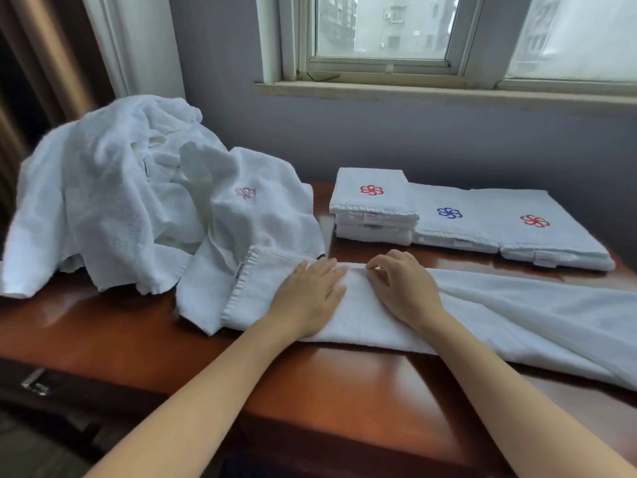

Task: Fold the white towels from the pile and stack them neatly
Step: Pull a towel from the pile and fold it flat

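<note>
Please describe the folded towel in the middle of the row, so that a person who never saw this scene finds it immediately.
Below the window, at the far side of the wooden table, folded white towels lie in a row. Take the middle towel. It alone has a blue flower emblem; the left stack and the right towel show red ones.

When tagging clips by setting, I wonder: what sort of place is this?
Probably a hotel room: folded white towels with embroidered flower logos, a polished reddish wooden desk, heavy brown curtains.
</note>
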A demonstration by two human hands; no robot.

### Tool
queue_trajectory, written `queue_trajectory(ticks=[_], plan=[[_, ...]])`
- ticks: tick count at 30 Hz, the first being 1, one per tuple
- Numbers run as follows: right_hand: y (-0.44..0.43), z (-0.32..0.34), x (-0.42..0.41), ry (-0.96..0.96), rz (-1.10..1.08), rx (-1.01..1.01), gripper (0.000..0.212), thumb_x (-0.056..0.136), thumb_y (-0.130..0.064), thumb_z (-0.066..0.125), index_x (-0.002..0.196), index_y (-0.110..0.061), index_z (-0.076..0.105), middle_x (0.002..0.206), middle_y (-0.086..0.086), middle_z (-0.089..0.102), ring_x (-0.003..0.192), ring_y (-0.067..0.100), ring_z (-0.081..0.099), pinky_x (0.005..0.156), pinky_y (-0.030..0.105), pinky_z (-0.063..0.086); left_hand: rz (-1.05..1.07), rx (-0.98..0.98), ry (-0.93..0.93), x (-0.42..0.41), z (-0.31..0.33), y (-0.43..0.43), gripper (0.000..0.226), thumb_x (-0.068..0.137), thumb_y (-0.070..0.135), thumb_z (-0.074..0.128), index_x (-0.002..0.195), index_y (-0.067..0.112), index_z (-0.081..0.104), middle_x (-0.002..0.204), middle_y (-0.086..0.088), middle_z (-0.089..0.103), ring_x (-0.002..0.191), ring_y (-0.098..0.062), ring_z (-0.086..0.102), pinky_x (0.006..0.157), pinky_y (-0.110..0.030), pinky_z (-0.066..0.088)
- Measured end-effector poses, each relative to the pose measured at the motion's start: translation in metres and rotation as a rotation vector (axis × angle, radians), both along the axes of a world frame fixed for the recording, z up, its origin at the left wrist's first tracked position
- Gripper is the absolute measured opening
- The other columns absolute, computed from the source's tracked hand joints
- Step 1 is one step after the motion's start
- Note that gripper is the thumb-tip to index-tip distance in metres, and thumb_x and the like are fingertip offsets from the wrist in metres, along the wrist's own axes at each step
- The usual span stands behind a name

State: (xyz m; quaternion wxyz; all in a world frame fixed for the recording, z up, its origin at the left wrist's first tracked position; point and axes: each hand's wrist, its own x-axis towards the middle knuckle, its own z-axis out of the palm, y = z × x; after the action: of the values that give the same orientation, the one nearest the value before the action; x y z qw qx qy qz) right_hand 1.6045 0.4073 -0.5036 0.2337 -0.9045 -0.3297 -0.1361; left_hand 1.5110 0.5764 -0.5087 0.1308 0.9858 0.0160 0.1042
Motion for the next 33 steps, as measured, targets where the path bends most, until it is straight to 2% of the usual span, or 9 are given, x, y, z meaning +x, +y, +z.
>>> queue_trajectory(ticks=[2,6,12,16,21,25,27,29,33], plan=[[0.001,0.0,-0.003,0.015,0.003,0.003,0.015,0.097,-0.027,0.055,0.101,-0.024,0.069,0.088,-0.008,0.055,0.094,0.018,0.051,0.071,0.031,0.041,0.02,0.033,0.09,0.0,-0.003,0.007,0.051,0.105,0.04,0.026,0.155,0.029,0.023,0.164,0.004,0.013,0.151,-0.009,0.006,0.122,-0.032,-0.003],[0.012,-0.001,-0.016,0.029,0.01,0.01,0.017,0.098,-0.027,0.054,0.104,-0.022,0.068,0.092,-0.005,0.057,0.097,0.019,0.051,0.074,0.033,0.044,0.009,0.082,0.137,-0.013,-0.003,0.022,0.053,0.105,0.043,0.022,0.156,0.032,0.015,0.165,0.006,0.004,0.151,-0.007,-0.003,0.122,-0.032,-0.006],[0.049,-0.002,-0.051,0.037,0.039,0.037,0.02,0.098,-0.027,0.049,0.105,-0.021,0.067,0.097,-0.004,0.059,0.096,0.019,0.051,0.075,0.033,0.043,0.018,0.092,0.138,-0.05,-0.005,0.06,0.053,0.105,0.044,0.021,0.156,0.034,0.012,0.165,0.01,0.002,0.149,-0.002,-0.005,0.122,-0.028,-0.007],[0.08,-0.002,-0.074,0.037,0.062,0.051,0.021,0.098,-0.026,0.047,0.102,-0.018,0.066,0.097,0.0,0.059,0.094,0.022,0.051,0.077,0.038,0.045,0.052,0.104,0.167,-0.075,-0.003,0.09,0.053,0.105,0.044,0.022,0.156,0.034,0.01,0.164,0.013,0.002,0.148,0.001,-0.006,0.121,-0.026,-0.007],[0.087,0.001,-0.082,0.058,0.08,0.04,0.025,0.095,-0.02,0.047,0.111,-0.02,0.067,0.101,0.0,0.06,0.097,0.023,0.052,0.08,0.036,0.044,0.061,0.088,0.2,-0.086,0.007,0.095,0.053,0.106,0.039,0.024,0.157,0.031,0.01,0.164,0.01,0.003,0.149,-0.001,-0.006,0.121,-0.026,-0.007],[0.047,0.005,-0.078,0.063,0.059,-0.055,0.041,0.09,-0.016,0.049,0.129,-0.027,0.058,0.121,-0.005,0.059,0.114,0.02,0.051,0.091,0.034,0.039,0.051,0.02,0.1,-0.079,0.013,0.063,0.05,0.105,0.03,0.033,0.155,0.03,0.025,0.164,0.009,0.013,0.15,-0.005,0.002,0.12,-0.027,-0.003],[0.014,0.005,-0.076,0.074,0.027,-0.072,0.044,0.09,-0.016,0.05,0.132,-0.028,0.056,0.129,-0.006,0.058,0.121,0.019,0.05,0.096,0.034,0.035,0.005,-0.041,0.023,-0.075,0.012,0.036,0.047,0.104,0.031,0.039,0.151,0.03,0.034,0.161,0.011,0.022,0.15,-0.004,0.008,0.12,-0.025,0.002],[-0.021,0.005,-0.077,0.067,-0.007,-0.059,0.04,0.09,-0.016,0.053,0.128,-0.026,0.06,0.127,-0.006,0.06,0.12,0.02,0.052,0.098,0.033,0.036,-0.071,-0.09,-0.044,-0.067,0.012,0.007,0.043,0.103,0.028,0.046,0.146,0.028,0.044,0.157,0.012,0.032,0.148,-0.005,0.016,0.119,-0.024,0.011],[-0.084,0.004,-0.084,0.049,-0.053,0.04,0.024,0.092,-0.016,0.059,0.113,-0.019,0.07,0.114,-0.003,0.066,0.104,0.022,0.061,0.09,0.034,0.044,-0.215,-0.142,-0.122,-0.049,0.012,-0.049,0.036,0.099,0.025,0.053,0.135,0.028,0.058,0.148,0.013,0.045,0.142,-0.005,0.032,0.112,-0.02,0.023]])
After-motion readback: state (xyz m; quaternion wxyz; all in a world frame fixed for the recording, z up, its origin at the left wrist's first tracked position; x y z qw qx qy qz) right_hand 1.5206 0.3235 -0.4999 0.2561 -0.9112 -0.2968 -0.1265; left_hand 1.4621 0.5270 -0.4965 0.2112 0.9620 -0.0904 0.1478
